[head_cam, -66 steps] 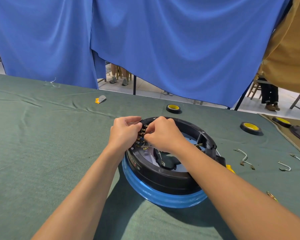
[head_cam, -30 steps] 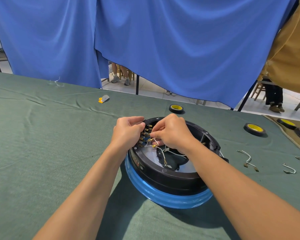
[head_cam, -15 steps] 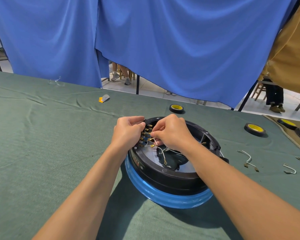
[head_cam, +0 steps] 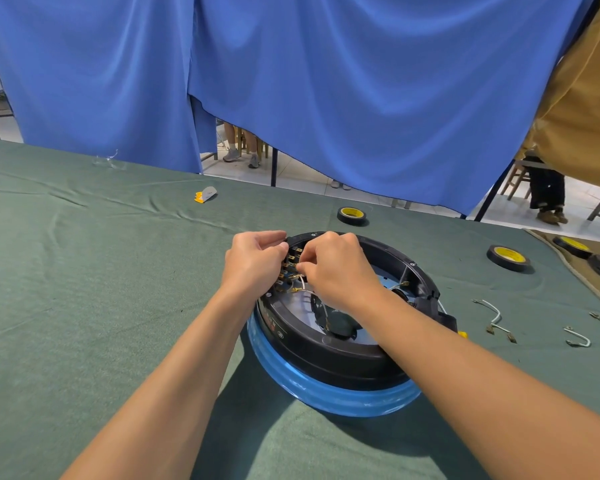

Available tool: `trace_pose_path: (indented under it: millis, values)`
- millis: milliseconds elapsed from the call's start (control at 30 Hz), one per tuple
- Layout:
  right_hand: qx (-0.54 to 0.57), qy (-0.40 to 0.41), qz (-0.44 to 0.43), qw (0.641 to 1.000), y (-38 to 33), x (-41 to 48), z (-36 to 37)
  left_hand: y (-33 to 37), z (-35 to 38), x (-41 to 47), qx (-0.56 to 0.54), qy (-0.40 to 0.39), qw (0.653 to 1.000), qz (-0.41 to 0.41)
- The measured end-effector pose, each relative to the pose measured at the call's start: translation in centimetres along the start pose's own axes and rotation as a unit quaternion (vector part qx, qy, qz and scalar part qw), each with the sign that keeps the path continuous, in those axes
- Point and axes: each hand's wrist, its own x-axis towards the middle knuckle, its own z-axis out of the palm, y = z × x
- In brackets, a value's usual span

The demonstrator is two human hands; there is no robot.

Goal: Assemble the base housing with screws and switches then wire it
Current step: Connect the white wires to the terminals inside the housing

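Two bare hands at the terminals of a round housing

A round black plastic base housing (head_cam: 326,355), open side up and seated in a glossy blue ring (head_cam: 326,393), sits on a table covered in green cloth (head_cam: 84,289), just in front of the person. Both forearms reach in from the bottom edge. The left hand (head_cam: 253,265) has its fingers curled over the far left rim of the housing, gripping it beside a row of brass switch terminals (head_cam: 289,268) set inside the wall. The right hand (head_cam: 340,271) is just beside it, fingertips drawn together and pinching the end of a thin white wire (head_cam: 303,281) at those terminals; the exact contact is hidden by the fingers. To the right, short loose white wires (head_cam: 492,317) lie on the cloth, well apart from the housing. Two black tape rolls with yellow cores (head_cam: 508,258) lie further back. Blue curtains (head_cam: 326,98) hang behind the table
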Motion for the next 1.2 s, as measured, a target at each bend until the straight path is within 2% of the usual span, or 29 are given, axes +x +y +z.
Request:
trace_pose_path:
  millis: [167,467,933,1067,1200]
  values:
    - [-0.059,0.007,-0.033,0.998,-0.4,-0.2,0.1,-0.1,0.1,0.1,-0.001,0.005,1.0,0.0]
    - [-0.105,0.015,-0.04,0.994,-0.7,-0.4,0.2,-0.2,0.2,0.2,0.01,0.016,1.0,0.007]
    - [-0.009,-0.007,0.029,1.0,-0.4,-0.1,-0.3,0.1,0.1,-0.1,-0.008,0.005,1.0,-0.003]
    - [0.053,0.028,-0.022,0.998,-0.1,-0.6,-1.2,0.1,0.0,0.0,-0.011,0.001,1.0,-0.004]
    - [0.05,-0.019,-0.067,0.996,-0.4,-0.9,-1.1,0.0,0.0,-0.1,-0.012,0.001,1.0,-0.006]
